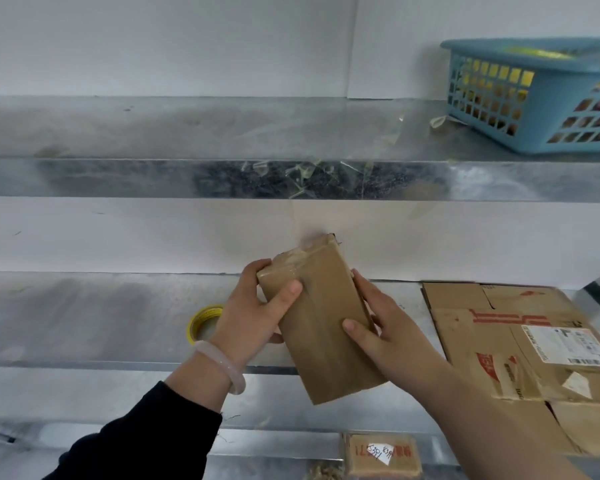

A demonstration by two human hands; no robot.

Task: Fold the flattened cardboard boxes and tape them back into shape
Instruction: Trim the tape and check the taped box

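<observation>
Metal shelves (118, 320) against a white wall (153, 43).

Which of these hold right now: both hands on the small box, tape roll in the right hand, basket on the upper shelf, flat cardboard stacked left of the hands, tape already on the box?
1. Both the left hand and the right hand hold the small box. True.
2. The tape roll is in the right hand. False: it lies on the shelf behind the left wrist.
3. The blue basket sits on the upper shelf. True.
4. The flat cardboard lies left of the hands. False: right.
5. Clear tape covers the box's top end. True.
</observation>
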